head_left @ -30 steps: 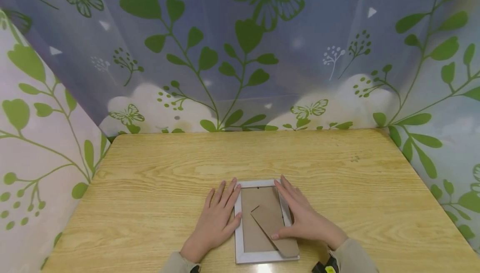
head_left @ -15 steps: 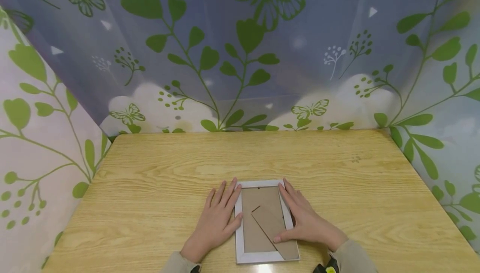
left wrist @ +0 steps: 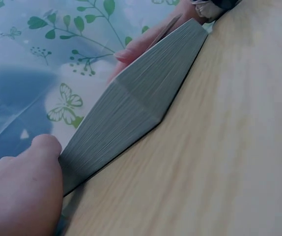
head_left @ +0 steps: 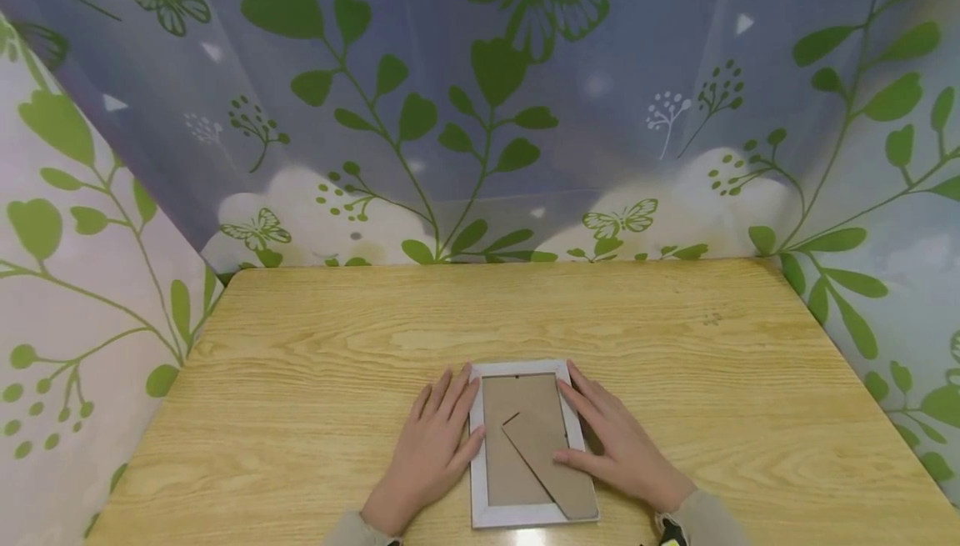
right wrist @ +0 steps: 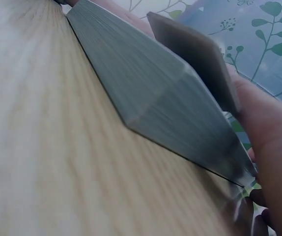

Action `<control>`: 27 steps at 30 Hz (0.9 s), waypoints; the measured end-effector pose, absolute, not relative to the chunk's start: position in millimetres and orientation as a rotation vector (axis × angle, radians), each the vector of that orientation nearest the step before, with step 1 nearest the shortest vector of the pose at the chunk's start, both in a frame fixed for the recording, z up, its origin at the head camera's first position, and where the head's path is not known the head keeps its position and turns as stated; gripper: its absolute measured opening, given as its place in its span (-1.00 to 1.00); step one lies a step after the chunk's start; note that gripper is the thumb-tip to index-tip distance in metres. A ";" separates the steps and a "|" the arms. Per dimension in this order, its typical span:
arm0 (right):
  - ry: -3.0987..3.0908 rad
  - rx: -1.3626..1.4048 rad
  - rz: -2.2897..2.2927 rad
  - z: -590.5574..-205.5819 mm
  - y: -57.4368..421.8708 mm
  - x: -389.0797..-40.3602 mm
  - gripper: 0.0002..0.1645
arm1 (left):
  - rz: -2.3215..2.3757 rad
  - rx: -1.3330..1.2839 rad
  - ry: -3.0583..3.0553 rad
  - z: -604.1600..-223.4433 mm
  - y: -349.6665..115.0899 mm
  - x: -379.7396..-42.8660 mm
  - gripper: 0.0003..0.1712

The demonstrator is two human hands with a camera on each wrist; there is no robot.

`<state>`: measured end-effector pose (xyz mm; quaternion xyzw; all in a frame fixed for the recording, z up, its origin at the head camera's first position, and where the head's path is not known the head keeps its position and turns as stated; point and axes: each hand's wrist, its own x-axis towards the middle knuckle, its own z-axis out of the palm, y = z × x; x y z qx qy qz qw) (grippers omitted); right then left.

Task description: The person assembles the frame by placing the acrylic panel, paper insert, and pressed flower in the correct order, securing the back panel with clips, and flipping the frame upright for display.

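A picture frame with a silver-white border lies face down on the table, its brown backing upward. Its brown easel leg slants to the lower right corner; in the right wrist view the leg stands slightly off the frame's back. My left hand rests along the left border, fingers straight, thumb at the border. Along the right border lies my right hand, fingers extended, with its thumb over the leg's edge. The frame's front is hidden.
The wood-grain table extends around the frame on all sides. Behind it hangs a blue backdrop with leaves and butterflies, and similar printed sheets close off the left and right.
My right hand has shifted slightly to the right and its thumb has drawn back along the leg. The easel leg sits a little lower. My left hand's fingertips have slid slightly nearer.
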<state>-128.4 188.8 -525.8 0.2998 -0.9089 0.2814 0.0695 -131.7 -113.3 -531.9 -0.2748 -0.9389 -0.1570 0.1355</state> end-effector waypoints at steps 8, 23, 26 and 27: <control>-2.715 0.938 0.732 -525.6 196.1 -127.0 0.05 | -0.536 -0.835 -2.743 -533.6 -115.1 -120.5 -0.22; -2.652 0.958 0.658 -527.5 194.9 -130.8 0.01 | -0.533 -0.795 -2.741 -535.7 -111.5 -128.1 -0.21; -2.665 0.947 0.665 -528.1 194.1 -133.3 0.00 | -0.529 -0.787 -2.728 -536.8 -110.5 -131.0 -0.21; -2.668 0.941 0.670 -528.5 193.9 -134.4 0.00 | -0.534 -0.786 -2.724 -536.7 -110.2 -132.2 -0.21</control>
